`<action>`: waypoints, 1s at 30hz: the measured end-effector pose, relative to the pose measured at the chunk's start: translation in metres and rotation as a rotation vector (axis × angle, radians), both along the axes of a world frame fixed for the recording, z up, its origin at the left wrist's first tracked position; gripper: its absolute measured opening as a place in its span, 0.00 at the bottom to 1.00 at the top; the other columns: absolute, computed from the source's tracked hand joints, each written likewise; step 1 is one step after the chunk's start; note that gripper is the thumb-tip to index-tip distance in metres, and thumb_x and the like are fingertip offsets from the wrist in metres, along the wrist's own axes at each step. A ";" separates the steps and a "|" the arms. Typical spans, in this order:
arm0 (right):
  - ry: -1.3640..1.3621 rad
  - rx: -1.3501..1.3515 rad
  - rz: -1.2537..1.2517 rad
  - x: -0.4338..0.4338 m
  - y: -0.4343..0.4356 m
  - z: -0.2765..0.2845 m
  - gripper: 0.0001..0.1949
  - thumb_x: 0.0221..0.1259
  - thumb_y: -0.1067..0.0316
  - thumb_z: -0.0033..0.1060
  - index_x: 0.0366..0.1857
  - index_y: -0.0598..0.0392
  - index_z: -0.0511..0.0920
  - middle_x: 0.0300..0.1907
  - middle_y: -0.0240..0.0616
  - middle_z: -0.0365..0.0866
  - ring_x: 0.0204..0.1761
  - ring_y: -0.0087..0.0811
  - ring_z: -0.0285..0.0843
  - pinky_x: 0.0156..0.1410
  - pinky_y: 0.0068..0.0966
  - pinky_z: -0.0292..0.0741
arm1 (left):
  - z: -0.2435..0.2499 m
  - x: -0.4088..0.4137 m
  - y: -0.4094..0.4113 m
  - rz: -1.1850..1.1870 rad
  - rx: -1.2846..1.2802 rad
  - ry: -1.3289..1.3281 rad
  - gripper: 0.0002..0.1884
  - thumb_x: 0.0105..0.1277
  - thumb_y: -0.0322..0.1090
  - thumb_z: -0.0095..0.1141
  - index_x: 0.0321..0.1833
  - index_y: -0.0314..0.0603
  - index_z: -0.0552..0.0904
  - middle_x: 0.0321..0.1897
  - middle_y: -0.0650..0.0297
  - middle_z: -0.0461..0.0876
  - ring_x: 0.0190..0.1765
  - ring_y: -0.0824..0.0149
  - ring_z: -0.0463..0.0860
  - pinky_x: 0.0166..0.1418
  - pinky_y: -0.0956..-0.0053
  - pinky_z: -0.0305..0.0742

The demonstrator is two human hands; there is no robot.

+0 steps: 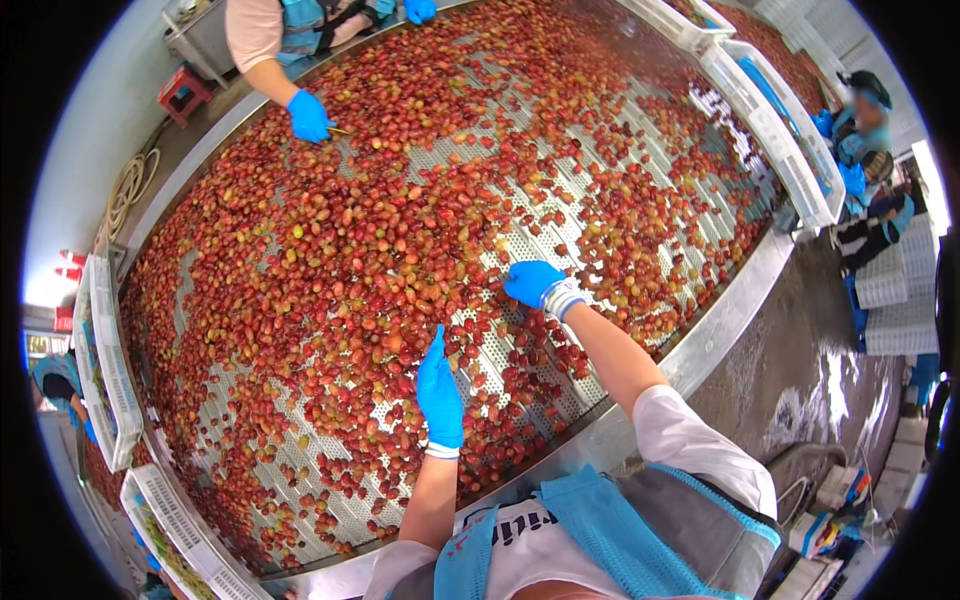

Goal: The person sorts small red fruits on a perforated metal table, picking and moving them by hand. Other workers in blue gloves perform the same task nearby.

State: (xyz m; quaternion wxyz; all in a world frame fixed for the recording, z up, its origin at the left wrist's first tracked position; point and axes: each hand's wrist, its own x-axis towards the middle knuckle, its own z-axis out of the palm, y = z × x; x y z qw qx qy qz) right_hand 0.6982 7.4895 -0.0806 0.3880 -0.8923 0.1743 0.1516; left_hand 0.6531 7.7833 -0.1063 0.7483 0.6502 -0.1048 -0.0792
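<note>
Red, orange and some yellow-green small fruits (360, 247), which look like loose grapes, lie spread over a large perforated metal sorting table (525, 244). My left hand (440, 397), in a blue glove over a white cuff, is upright on edge among the fruits near the table's near side, fingers together and extended, with nothing seen in it. Further right and forward, my right hand (534, 283), gloved in blue with a striped cuff, is bent down at the fruits beside a bare strip of metal. Its fingertips are hidden, so whether it holds anything does not show.
Across the table a co-worker's blue-gloved hand (310, 116) touches the fruits, beside a thin stem-like piece. White plastic crates (784, 127) line the right end, and others (105, 360) the left. The metal rim (720, 330) runs close before me. A red stool (184, 94) stands behind.
</note>
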 end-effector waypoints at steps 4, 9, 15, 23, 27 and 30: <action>-0.440 0.307 -0.163 -0.053 -0.026 -0.004 0.07 0.65 0.64 0.63 0.35 0.56 0.80 0.32 0.39 0.85 0.29 0.29 0.82 0.31 0.28 0.78 | -0.007 -0.006 -0.003 -0.095 0.081 -0.047 0.20 0.81 0.24 0.46 0.73 0.34 0.77 0.77 0.57 0.74 0.47 0.74 0.80 0.56 0.78 0.76; -0.243 0.450 -0.875 -0.076 -0.128 0.009 0.10 0.60 0.69 0.68 0.44 0.54 0.81 0.36 0.39 0.87 0.29 0.32 0.84 0.28 0.29 0.76 | -0.018 -0.017 0.003 -0.163 -0.115 0.255 0.22 0.82 0.31 0.48 0.75 0.32 0.74 0.78 0.57 0.71 0.49 0.76 0.77 0.60 0.81 0.71; 0.127 -0.632 -0.301 -0.053 -0.165 0.000 0.19 0.69 0.46 0.64 0.47 0.52 0.86 0.48 0.48 0.89 0.52 0.48 0.89 0.56 0.48 0.83 | 0.003 -0.007 0.005 -0.225 0.017 0.211 0.24 0.80 0.31 0.50 0.77 0.33 0.73 0.63 0.59 0.80 0.49 0.66 0.78 0.77 0.65 0.66; 0.016 -0.770 -0.287 -0.064 -0.146 -0.021 0.14 0.68 0.53 0.64 0.42 0.52 0.87 0.40 0.49 0.90 0.39 0.47 0.90 0.41 0.44 0.85 | 0.046 0.214 -0.071 0.080 1.271 -0.716 0.36 0.80 0.54 0.50 0.83 0.42 0.61 0.73 0.37 0.66 0.73 0.40 0.69 0.83 0.40 0.52; -0.023 0.514 -0.604 -0.080 -0.168 0.013 0.17 0.66 0.50 0.70 0.46 0.53 0.87 0.28 0.34 0.79 0.23 0.29 0.75 0.31 0.32 0.79 | 0.055 0.181 -0.110 -0.072 1.472 -0.788 0.40 0.76 0.64 0.48 0.80 0.40 0.65 0.73 0.30 0.63 0.78 0.28 0.58 0.81 0.31 0.49; -0.163 0.345 -0.615 -0.074 -0.176 0.031 0.17 0.66 0.51 0.72 0.49 0.51 0.88 0.32 0.32 0.82 0.27 0.27 0.79 0.30 0.29 0.81 | 0.055 0.087 -0.078 -0.572 1.204 -1.036 0.36 0.71 0.62 0.56 0.73 0.45 0.74 0.76 0.44 0.66 0.78 0.40 0.63 0.80 0.37 0.55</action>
